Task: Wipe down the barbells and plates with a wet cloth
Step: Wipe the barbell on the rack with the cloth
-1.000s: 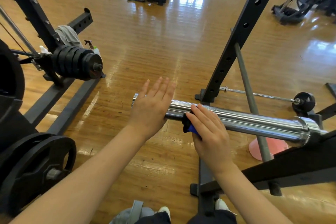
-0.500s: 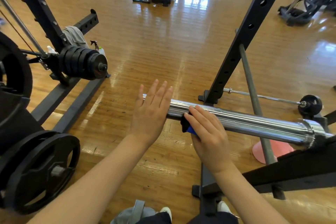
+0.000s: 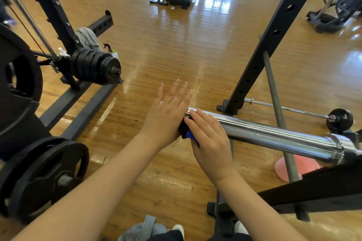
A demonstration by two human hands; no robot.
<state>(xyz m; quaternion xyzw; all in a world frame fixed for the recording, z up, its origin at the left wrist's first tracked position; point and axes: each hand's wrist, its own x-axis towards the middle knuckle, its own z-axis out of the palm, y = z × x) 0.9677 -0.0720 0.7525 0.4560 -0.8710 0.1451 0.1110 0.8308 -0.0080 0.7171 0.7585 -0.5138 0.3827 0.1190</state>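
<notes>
A thick chrome barbell sleeve lies across a black rack arm and points left. My right hand lies over the sleeve near its free end and holds a dark and blue cloth against the metal; its thumb is hidden. My left hand is flat, fingers straight, with the palm against the sleeve's end, which it hides. Black plates are stacked on a peg at the left, and more plates hang lower left.
A black rack upright rises just behind the sleeve. A thin bar with a small plate lies on the wooden floor at right, near a pink cone. A spray bottle and grey towel sit by the left rack.
My right hand has slid the cloth left along the sleeve, ending close beside my left hand. The left hand stays flat at the sleeve's end.
</notes>
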